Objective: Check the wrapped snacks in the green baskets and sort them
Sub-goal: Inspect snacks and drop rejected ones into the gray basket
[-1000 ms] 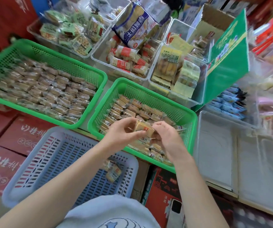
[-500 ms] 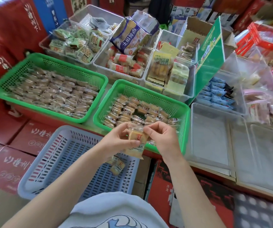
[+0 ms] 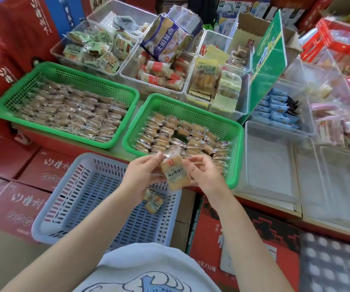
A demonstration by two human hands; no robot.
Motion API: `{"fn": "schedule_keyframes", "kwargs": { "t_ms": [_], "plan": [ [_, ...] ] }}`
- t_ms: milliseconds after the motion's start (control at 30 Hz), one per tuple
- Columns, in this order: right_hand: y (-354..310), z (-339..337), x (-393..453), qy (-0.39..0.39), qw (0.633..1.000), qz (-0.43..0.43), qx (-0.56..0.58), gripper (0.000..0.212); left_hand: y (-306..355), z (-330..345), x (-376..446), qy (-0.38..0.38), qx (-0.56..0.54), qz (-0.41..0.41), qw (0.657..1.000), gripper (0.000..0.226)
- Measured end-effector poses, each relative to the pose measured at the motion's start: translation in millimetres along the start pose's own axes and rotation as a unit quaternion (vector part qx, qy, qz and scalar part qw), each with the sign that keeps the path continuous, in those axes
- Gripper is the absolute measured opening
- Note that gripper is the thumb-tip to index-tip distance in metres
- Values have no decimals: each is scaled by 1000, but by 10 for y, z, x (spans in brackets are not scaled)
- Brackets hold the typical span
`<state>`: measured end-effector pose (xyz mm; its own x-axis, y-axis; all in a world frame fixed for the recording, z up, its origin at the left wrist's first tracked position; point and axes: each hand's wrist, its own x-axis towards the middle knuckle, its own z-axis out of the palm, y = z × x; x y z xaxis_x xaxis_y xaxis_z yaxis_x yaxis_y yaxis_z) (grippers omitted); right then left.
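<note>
Since a second ago the wrapped snack (image 3: 175,174) has come up out of the right green basket (image 3: 236,152) and toward me; both hands now hold it in front of that basket's near rim, above the grey-blue basket (image 3: 68,199). I read that as inspection under way, verdict pending.

Left hand (image 3: 142,175): fingers curled, pinching the wrapper's left edge. Right hand (image 3: 206,175): thumb and fingers curled onto the right edge.

Containers:
- Right green basket: rows of like snacks, a small gap mid-rows.
- Left green basket (image 3: 3,104): packed with wrapped pieces.
- Grey-blue basket: two snack packs (image 3: 154,200) only (rejects or passes, I cannot tell).
- Clear bins (image 3: 271,165) at right: nothing visible inside.
</note>
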<state>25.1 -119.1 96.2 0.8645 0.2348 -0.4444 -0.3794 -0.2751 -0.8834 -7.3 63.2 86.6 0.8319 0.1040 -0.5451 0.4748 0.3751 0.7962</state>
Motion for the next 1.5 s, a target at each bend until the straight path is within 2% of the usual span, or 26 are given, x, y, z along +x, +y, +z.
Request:
{"fn": "schedule_keyframes", "kwargs": {
  "t_ms": [100, 200, 267, 333, 400, 533, 633, 733, 833, 933, 1033, 1133, 1300, 1433, 1500],
  "plan": [
    [60, -7, -31, -51, 998, 31, 7, 33, -27, -15, -19, 10, -48, 18, 999, 15],
    [70, 12, -42, 0, 997, 22, 68, 22, -50, -13, -39, -44, -56, -8, 997, 26],
    [53, 2, -37, 16, 997, 8, 69, 19, -52, -21, -45, -99, -23, -19, 995, 28],
    [36, -19, -46, -2, 999, -13, 52, 17, -58, -36, -47, -126, 52, -4, 991, 33],
    [-1, -28, -64, 5, 998, -31, 51, 15, -63, -45, -36, -111, 96, 17, 989, 43],
    [-11, -27, -36, 64, 992, -30, 103, 22, -68, -36, -6, -69, 83, 50, 993, 42],
    [-16, -33, -16, 64, 997, -49, 12, 16, -91, -41, 37, -76, 120, 44, 989, 66],
    [-41, -55, 15, 95, 976, -135, -142, 14, -100, -42, 83, -133, 172, 26, 976, 75],
    [-43, -59, 46, 84, 943, -217, -237, 11, -17, 27, 68, -185, 219, 13, 958, 62],
    [-38, -41, 79, 56, 927, -253, -273, 11, 51, 97, 98, -164, 236, 24, 958, 37],
    [-62, -24, 145, 41, 922, -265, -278, 10, 69, 127, 169, -124, 176, 16, 977, 22],
    [-88, -24, 220, 39, 934, -248, -254, 7, 85, 145, 247, -117, 99, -5, 988, 6],
    [-128, -34, 383, 40, 963, -188, -191, 10, 39, 130, 454, -70, 85, -10, 994, 18],
    [-103, -72, 620, 74, 960, -170, -209, 16, 39, 106, 684, -25, 73, 13, 997, 14],
    [-113, -126, 753, 32, 963, -142, -225, 21, 77, 97, 819, -11, 69, 19, 997, 11]
  ]
}}
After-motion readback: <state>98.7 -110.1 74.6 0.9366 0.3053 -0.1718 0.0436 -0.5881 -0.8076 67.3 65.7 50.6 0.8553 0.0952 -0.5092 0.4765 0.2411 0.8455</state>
